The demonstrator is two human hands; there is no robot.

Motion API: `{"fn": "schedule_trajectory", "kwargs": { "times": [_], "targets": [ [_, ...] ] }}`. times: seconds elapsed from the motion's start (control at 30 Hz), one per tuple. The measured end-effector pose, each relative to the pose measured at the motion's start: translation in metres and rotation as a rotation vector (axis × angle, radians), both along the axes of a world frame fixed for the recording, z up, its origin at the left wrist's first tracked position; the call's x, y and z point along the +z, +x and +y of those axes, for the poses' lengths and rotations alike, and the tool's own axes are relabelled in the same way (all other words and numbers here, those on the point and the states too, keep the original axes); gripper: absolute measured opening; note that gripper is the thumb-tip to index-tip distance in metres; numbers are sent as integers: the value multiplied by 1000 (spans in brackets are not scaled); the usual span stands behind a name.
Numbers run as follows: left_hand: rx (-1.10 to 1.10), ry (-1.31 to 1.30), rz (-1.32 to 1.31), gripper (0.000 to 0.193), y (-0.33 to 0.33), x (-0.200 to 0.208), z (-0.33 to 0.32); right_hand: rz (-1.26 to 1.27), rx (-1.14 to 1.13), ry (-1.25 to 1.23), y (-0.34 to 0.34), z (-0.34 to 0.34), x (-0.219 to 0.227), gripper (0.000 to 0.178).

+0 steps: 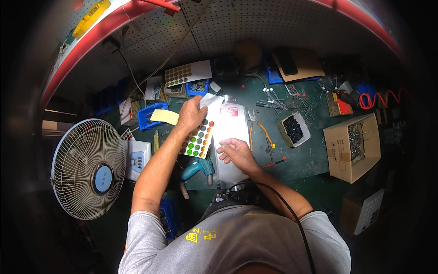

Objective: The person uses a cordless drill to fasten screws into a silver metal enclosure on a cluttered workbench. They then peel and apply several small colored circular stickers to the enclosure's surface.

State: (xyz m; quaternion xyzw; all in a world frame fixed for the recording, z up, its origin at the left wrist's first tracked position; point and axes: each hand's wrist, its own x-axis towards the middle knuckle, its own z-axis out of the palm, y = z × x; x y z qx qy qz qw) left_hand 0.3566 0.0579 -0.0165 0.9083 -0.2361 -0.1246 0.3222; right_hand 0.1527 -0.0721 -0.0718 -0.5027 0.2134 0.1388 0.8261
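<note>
My left hand [191,113] is closed on a sheet of round shiny stickers [199,140], coloured green, orange and dark. A white paper flap [212,101] juts out beyond the fingers. Just right of the sheet lies a long, pale, brightly lit casing [232,130] with a red label [229,112] near its far end. Over the casing's near part is my right hand [236,154], its fingers loosely bent and apart, with nothing visible in them. A teal power driver [197,169] lies beside the casing, below the sticker sheet.
Orange-handled pliers [262,132] and a box of small black parts [294,129] are to the right. Farther right stands a cardboard box [351,147] of metal pieces. A fan [91,169] stands at left. Blue bins [148,118], a yellow paper [165,117] and loose wires [296,98] lie farther back.
</note>
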Motion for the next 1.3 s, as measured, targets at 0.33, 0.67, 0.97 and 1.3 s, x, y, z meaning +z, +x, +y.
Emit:
{"fn": "schedule_trajectory", "kwargs": {
  "times": [0.33, 0.67, 0.97, 1.3],
  "targets": [
    [-35, -189, 167, 28, 13, -32, 13, 0, -8, 17, 0, 1, 0, 36],
    [24, -149, 336, 24, 5, -14, 20, 1, -5, 27, 1, -2, 1, 35],
    [41, -126, 453, 22, -5, 5, 27, 3, -7, 49, 2, -1, -7, 32],
    [85, -73, 543, 20, -4, 3, 22, 0, -1, 42, 3, -2, -9, 30]
  ]
}}
